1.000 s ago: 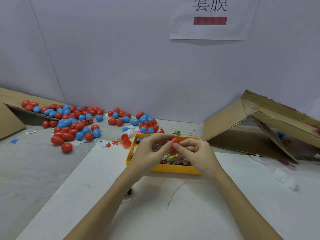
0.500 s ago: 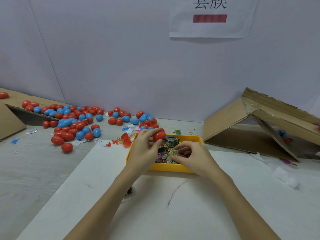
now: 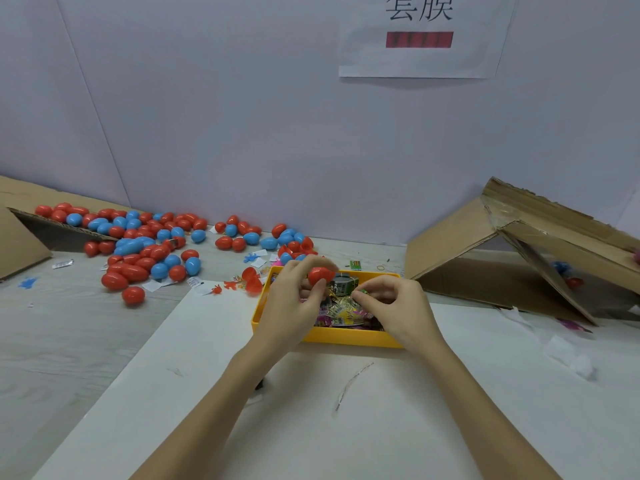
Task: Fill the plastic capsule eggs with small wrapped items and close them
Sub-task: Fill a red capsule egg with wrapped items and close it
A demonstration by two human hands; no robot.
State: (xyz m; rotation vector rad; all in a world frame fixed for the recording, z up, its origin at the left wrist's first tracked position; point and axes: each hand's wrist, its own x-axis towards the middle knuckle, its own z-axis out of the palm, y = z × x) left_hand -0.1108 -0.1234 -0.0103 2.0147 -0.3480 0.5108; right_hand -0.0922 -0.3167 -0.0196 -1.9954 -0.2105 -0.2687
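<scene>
Left hand (image 3: 294,299) pinches red egg (image 3: 320,275), fingers curled round it, above yellow tray (image 3: 346,337). Right hand (image 3: 394,306) pinches small green wrapped item (image 3: 362,292) over wrapper pile. Step: picking filling. Next move probably: open egg, push item inside, snap shut.

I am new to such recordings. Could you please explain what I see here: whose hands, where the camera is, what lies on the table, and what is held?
There is no machine. A person wears the camera on the head, so it looks down at both hands. The left hand holds a closed red egg. The right hand pinches a small green item over the yellow tray of wrapped items. A pile of red and blue eggs lies at the left; a cardboard box stands at the right.
</scene>
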